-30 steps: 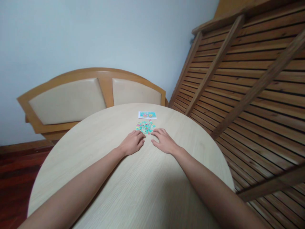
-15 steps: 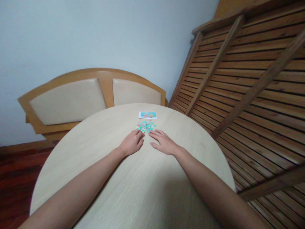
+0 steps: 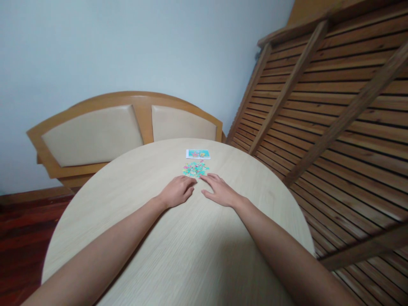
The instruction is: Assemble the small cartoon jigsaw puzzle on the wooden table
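Observation:
A small heap of turquoise and pink puzzle pieces lies on the round pale wooden table. Just beyond the heap is a small printed picture card. My left hand rests palm down right in front of the heap, fingers loosely curled with their tips at its near edge. My right hand lies flat beside it, fingers stretched out toward the pieces. The two hands almost touch at the fingertips. Neither hand visibly holds a piece.
A wooden bench with two cream padded back panels stands behind the table against a pale blue wall. A slatted wooden frame leans at the right, close to the table's edge. Dark red wooden floor shows at the left.
My right hand has slid slightly left, toward my left hand, so the fingertips are closer together. The puzzle pieces and card have not moved.

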`<state>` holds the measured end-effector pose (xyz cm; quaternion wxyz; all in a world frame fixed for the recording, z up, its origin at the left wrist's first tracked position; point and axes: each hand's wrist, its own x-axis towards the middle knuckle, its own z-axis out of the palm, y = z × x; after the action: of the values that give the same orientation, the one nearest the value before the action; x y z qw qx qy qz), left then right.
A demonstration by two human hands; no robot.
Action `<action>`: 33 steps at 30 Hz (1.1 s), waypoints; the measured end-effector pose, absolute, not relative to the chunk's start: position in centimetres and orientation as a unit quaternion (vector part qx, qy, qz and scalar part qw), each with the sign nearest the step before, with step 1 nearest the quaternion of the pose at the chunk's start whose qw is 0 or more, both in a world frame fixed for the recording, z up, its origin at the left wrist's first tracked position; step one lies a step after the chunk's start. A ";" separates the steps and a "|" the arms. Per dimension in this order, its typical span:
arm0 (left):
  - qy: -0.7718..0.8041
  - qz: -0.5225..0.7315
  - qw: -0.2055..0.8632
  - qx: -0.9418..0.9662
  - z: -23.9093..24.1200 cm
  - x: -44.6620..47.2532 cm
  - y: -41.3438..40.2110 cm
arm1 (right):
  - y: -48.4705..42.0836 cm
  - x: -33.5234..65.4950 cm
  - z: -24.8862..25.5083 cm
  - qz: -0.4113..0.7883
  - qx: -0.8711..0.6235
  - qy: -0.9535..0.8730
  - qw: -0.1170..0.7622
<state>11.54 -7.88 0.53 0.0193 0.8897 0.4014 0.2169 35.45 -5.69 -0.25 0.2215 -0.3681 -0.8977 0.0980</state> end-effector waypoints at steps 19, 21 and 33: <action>0.405 0.264 0.064 0.873 0.5 11.2 -7.9 | -5.9 35.4 1.2 0.062 -0.269 -0.923 0.268; 0.457 0.271 0.050 0.846 0.1 10.5 -7.1 | -5.9 35.4 1.2 0.072 -0.263 -0.924 0.268; 0.563 0.175 0.022 0.807 -0.5 10.0 -5.5 | -6.0 35.1 1.0 0.091 -0.268 -0.922 0.263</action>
<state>10.00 -5.54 -0.47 0.0218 0.8072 0.5635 0.1747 35.07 -5.98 0.99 0.2630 -0.2682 -0.9223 0.0914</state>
